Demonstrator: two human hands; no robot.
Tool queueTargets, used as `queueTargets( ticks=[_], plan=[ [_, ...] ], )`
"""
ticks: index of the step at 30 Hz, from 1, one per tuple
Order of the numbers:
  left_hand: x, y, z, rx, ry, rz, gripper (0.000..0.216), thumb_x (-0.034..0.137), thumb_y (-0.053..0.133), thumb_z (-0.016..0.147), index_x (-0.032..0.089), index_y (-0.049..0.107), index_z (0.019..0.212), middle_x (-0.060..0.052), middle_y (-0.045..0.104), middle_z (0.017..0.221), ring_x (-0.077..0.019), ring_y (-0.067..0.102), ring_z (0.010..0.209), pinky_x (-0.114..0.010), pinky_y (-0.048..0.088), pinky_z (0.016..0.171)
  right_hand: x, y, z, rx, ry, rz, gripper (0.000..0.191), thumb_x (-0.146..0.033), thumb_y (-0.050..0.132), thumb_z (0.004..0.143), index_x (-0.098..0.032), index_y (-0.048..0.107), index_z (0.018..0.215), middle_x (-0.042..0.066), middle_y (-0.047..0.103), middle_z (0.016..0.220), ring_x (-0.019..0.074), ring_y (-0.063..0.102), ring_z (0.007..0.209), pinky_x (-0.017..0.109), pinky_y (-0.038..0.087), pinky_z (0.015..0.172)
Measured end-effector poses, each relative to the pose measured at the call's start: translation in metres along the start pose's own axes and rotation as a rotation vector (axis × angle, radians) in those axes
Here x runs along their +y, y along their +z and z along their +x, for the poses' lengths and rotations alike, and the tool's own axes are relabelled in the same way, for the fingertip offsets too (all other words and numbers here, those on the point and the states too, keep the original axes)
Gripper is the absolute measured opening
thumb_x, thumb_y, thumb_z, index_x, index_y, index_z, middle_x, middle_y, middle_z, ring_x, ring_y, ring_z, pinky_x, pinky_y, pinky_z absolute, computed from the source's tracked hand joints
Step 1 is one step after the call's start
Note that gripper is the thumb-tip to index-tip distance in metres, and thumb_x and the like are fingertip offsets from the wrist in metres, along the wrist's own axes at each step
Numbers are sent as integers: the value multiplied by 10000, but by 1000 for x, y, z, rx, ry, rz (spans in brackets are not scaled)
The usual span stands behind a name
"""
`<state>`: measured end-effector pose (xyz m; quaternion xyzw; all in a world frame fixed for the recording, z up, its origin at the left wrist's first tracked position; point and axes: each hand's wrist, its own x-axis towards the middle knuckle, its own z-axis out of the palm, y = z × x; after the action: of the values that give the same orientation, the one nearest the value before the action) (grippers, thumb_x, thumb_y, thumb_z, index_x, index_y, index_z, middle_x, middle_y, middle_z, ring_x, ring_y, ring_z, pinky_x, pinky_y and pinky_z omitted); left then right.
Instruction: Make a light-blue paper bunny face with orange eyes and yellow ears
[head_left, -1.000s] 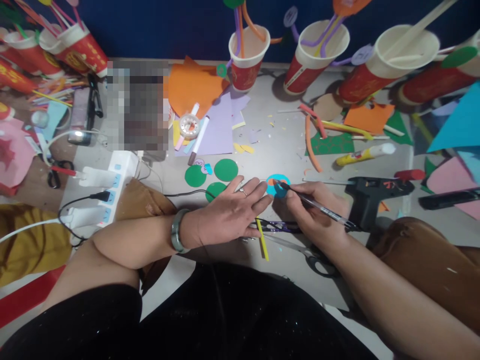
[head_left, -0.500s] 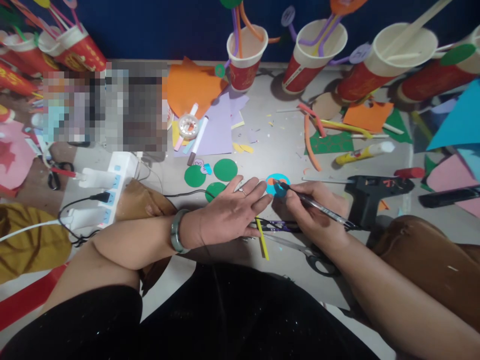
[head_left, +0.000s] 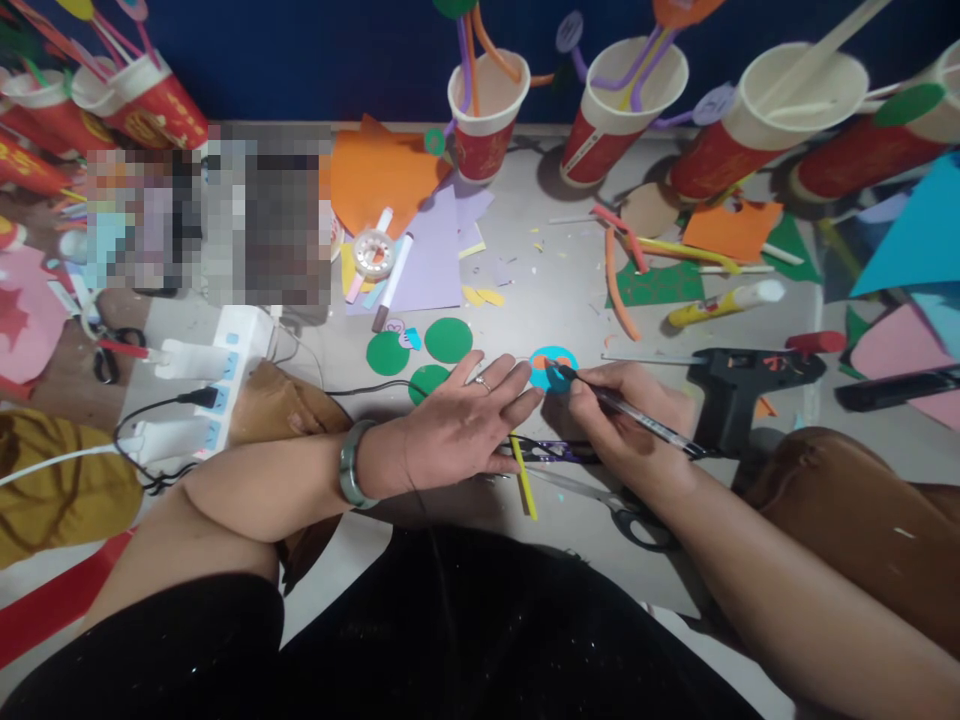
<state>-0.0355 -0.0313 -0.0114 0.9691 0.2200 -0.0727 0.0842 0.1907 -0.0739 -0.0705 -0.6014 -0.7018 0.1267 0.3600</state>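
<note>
My right hand (head_left: 626, 410) is closed round a black pen (head_left: 645, 422), its tip at a blue paper oval (head_left: 559, 382) that bears orange shapes. My left hand (head_left: 469, 420) lies palm down with fingers stretched out, the fingertips at the oval's left edge. Green paper circles (head_left: 448, 341) lie just beyond the left hand. Under its thumb side a yellow strip (head_left: 528, 490) sticks out. A pair of scissors (head_left: 641, 530) with dark handles lies between the hands, partly hidden by my right wrist.
A black glue gun (head_left: 724, 385) lies right of my right hand, near a glue stick (head_left: 724, 304). Red paper cups (head_left: 484, 145) line the back. A white power strip (head_left: 234, 370) with plugs is at the left. Markers (head_left: 394, 282) lie on purple paper (head_left: 431, 270).
Both hands keep almost the same pose, with the pen tip still at the blue oval. The whole view has shifted very slightly.
</note>
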Motion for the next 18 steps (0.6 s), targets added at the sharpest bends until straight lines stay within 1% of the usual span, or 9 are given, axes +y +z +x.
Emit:
queueTargets(
  ticks=[4,9,13,18],
  plan=[
    [0,1,-1,7,0,-8,874,602,697,926,55,412,1546,-261,431,1618,-375,456,1423,-570,359,1182,0,0,0,-22,47,-12,85,-358,650,936,-274,653,925,27,745,753,206,715,656,333,578,618],
    [-1,0,-2,14,9,-23,826,573,688,943,40,433,1520,-266,463,1581,-376,462,1414,-552,366,1169,2,0,0,5,46,-20,126,-384,662,920,-260,659,903,29,739,741,199,710,655,322,570,613],
    [-1,0,0,4,8,-12,851,601,687,933,43,432,1522,-264,473,1574,-377,465,1415,-557,357,1181,2,0,1,1,21,15,92,-352,667,931,-265,660,904,19,732,731,193,704,646,323,569,615],
    [-1,0,0,-27,-12,10,886,667,650,927,80,416,1547,-236,463,1597,-376,453,1436,-575,359,1191,3,-3,-1,126,20,2,145,-395,672,942,-250,672,950,40,764,815,191,708,642,329,557,599]
  ],
)
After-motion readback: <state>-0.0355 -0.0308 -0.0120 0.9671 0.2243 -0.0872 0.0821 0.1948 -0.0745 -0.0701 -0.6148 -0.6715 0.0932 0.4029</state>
